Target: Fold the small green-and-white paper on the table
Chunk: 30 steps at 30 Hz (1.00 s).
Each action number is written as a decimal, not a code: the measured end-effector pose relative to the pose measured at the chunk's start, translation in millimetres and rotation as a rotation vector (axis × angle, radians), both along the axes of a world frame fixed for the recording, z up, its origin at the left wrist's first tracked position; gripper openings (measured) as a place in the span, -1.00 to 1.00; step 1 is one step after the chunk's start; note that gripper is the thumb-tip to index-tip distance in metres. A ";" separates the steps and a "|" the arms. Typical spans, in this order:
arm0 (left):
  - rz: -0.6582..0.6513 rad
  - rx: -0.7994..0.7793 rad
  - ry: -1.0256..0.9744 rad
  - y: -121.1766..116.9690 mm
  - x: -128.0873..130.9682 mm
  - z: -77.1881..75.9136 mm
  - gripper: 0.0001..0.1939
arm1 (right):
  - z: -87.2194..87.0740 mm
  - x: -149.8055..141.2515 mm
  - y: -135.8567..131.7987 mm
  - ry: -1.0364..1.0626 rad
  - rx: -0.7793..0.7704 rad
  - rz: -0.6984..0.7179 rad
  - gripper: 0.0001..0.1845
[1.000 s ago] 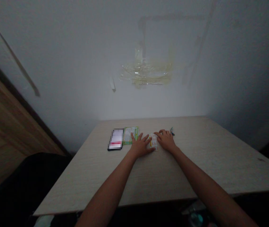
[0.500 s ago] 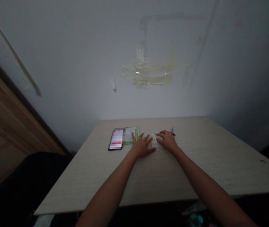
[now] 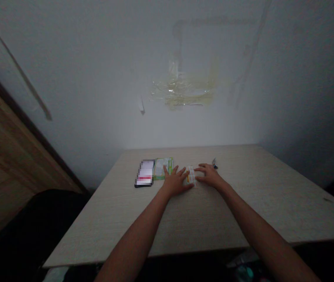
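Note:
A small printed sheet (image 3: 191, 177), pale with orange and reddish marks, lies flat on the table between my hands. My left hand (image 3: 175, 182) rests with fingers spread, its thumb and fingertips over the sheet's left side. At the sheet's right edge is my right hand (image 3: 210, 176), its fingers apart and slightly bent, with nothing visible held in them. A green-bordered printed leaflet (image 3: 160, 167) lies just beyond my left fingertips, partly covered by them. Close behind my right hand sits a small, shiny and dark item (image 3: 214, 163), too small to make out.
A phone (image 3: 145, 173) with a blurred screen lies left of the leaflet. The pale wooden table (image 3: 120, 219) meets a wall (image 3: 96, 78) bearing peeling clear tape (image 3: 184, 92). Wooden panelling (image 3: 14, 149) and a dark shape (image 3: 38, 219) stand at the left.
My right hand has shifted slightly right, its fingers drawing back to the sheet's edge. My left hand, the phone and the leaflet have stayed put.

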<state>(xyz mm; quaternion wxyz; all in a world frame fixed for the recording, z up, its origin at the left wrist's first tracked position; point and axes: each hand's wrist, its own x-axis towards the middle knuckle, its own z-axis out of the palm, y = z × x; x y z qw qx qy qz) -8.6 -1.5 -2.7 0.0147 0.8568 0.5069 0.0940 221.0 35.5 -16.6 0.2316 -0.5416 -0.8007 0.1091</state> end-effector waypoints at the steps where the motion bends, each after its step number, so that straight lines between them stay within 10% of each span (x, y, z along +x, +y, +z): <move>1: -0.002 0.001 -0.002 0.1 -0.1 -0.2 -0.22 | -0.8 1.1 0.2 0.007 -0.007 0.011 -0.52; 30: 0.001 0.037 -0.009 -0.4 -1.1 -2.1 -0.26 | -12.8 17.2 -1.8 0.041 -0.176 0.181 -0.06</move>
